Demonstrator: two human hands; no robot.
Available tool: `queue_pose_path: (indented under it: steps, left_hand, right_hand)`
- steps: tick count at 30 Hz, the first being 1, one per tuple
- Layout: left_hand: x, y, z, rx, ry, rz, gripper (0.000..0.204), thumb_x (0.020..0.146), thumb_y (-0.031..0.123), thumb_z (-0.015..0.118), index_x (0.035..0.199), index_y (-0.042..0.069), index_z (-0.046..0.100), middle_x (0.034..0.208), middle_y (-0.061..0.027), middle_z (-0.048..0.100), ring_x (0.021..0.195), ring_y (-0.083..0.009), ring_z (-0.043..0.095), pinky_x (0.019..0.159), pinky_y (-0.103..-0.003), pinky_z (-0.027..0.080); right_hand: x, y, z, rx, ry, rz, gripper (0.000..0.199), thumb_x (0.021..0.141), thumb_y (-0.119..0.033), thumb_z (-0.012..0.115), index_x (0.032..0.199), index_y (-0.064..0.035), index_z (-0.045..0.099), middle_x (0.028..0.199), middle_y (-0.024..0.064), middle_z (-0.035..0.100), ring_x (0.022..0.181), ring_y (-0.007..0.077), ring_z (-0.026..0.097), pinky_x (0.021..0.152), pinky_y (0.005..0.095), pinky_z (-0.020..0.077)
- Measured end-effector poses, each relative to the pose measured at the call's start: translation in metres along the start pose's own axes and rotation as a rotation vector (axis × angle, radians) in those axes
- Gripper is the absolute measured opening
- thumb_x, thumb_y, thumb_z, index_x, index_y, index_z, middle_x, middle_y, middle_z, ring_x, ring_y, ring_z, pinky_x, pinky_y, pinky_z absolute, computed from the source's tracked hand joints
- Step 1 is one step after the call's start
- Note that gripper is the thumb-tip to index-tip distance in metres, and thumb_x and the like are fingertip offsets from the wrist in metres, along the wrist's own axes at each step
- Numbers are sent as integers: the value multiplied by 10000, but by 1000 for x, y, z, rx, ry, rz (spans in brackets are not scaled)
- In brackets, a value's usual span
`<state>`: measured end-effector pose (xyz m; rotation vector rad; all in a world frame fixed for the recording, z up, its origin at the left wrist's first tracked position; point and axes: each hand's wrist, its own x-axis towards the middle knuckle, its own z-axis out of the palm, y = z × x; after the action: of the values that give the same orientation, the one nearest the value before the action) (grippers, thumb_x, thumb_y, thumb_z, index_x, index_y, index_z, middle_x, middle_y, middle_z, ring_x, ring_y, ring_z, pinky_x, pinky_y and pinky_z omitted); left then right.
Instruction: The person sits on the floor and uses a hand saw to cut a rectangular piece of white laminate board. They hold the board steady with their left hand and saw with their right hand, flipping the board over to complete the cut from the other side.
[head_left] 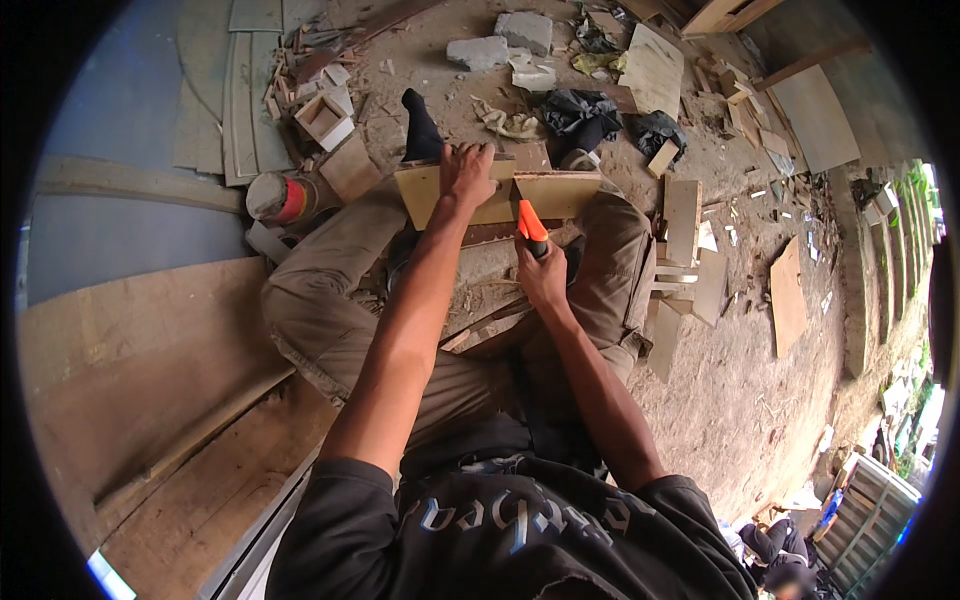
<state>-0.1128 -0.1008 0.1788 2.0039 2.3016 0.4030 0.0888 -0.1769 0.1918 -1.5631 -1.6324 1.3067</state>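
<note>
A pale wooden board (pixel 560 197) stands on edge across my legs, spanning from one knee to the other. My left hand (pixel 468 176) is closed over its top edge, left of the middle. In my right hand (pixel 543 270) is a hand saw (pixel 529 220) with an orange and black handle. Its dark blade sits in a cut in the board, just right of my left hand. How deep the cut runs is hard to see. Below the board, a darker reddish-brown piece (pixel 487 233) shows between my legs.
Wood offcuts (pixel 683 222) lie by my right knee. A red-banded bucket (pixel 280 198) and a small open wooden box (pixel 325 120) are at the left. Concrete blocks (pixel 523 33) and black plastic bags (pixel 580 108) lie ahead. Another person (pixel 778 545) is at the lower right.
</note>
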Motion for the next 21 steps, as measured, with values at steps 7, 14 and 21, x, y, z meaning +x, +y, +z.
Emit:
queue_pose_path:
  steps: [7,14,21]
  left_hand:
    - [-12,8,-15,13,-69,-42,522,720,273,842,1146,107,590,1142,-91,656,1175,-265,571,963,-529,383]
    - [-6,0,-3,12,183,-22,409,740,208,803,1093,125,615,1100,-85,671,1127,-264,601,869,-503,455]
    - [0,17,-5,13,-35,-137,386,737,216,796,1069,125,621,1040,-86,703,1002,-298,675,850,-478,467]
  right_hand:
    - [-11,15,12,122,9,-42,334,978,-294,656,817,-4,614,638,-14,476,626,54,421,546,278,388]
    - [6,5,9,123,-75,6,473,936,-393,699,786,41,587,591,60,514,621,89,439,570,317,434]
    - [17,16,9,133,-5,64,519,929,-460,683,799,34,592,600,83,509,600,122,452,565,347,430]
